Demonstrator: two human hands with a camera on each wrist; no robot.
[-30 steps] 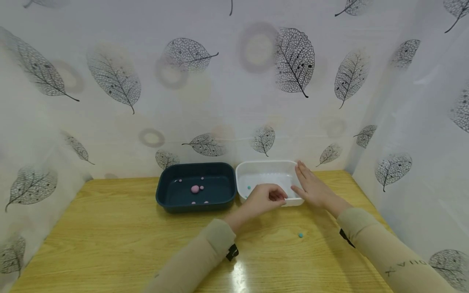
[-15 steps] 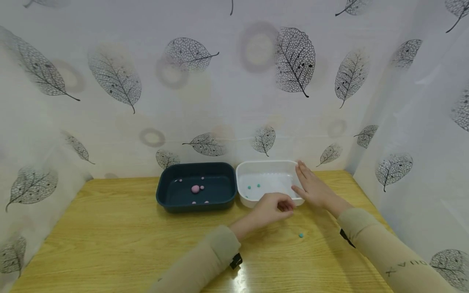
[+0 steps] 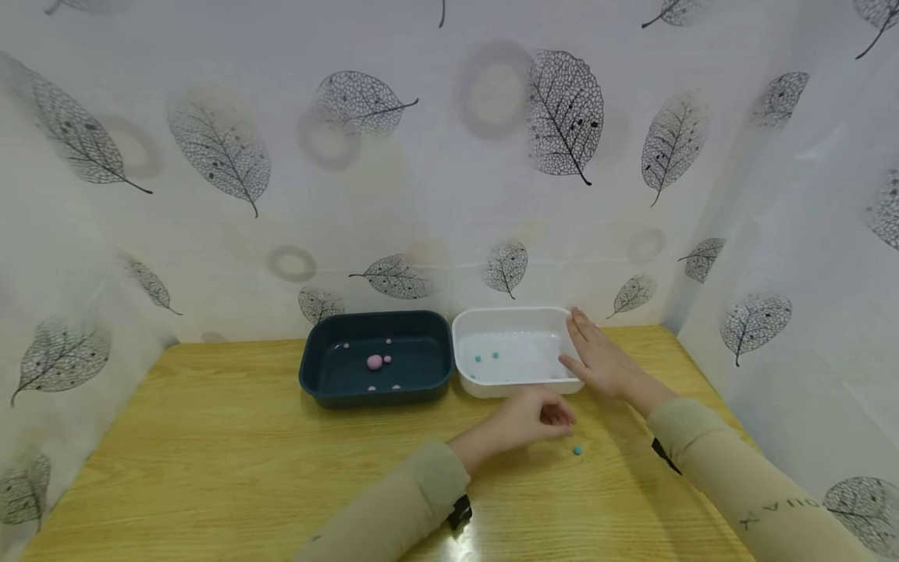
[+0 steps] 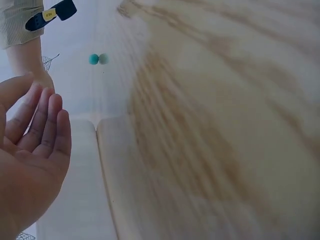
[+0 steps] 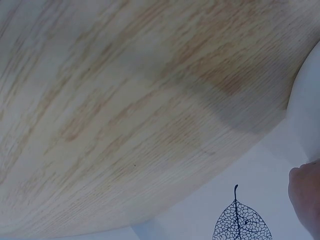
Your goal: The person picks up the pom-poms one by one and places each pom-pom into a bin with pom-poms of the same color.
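Note:
My left hand (image 3: 530, 420) hovers over the table just in front of the white tray (image 3: 520, 388). Its fingers are loosely bent with nothing between them, as the left wrist view also shows. A small teal ball (image 3: 577, 450) lies on the wood close to those fingertips; the left wrist view has this teal ball (image 4: 93, 59) beyond the hand. Flat against the right end of the white tray rests my right hand (image 3: 598, 357), fingers straight. Inside that tray are a few teal balls (image 3: 495, 355). Only a bit of the right hand (image 5: 306, 195) enters the right wrist view.
A dark blue tray (image 3: 379, 400) stands against the white tray's left side. It holds one larger pink ball (image 3: 374, 362) and several small pink ones. Behind the wooden table (image 3: 232, 460) hangs a leaf-patterned curtain (image 3: 435, 195), which also closes off both sides.
My left hand has drawn back from over the white tray toward the teal ball on the table, uncovering teal balls in the tray. The right hand has stayed in place.

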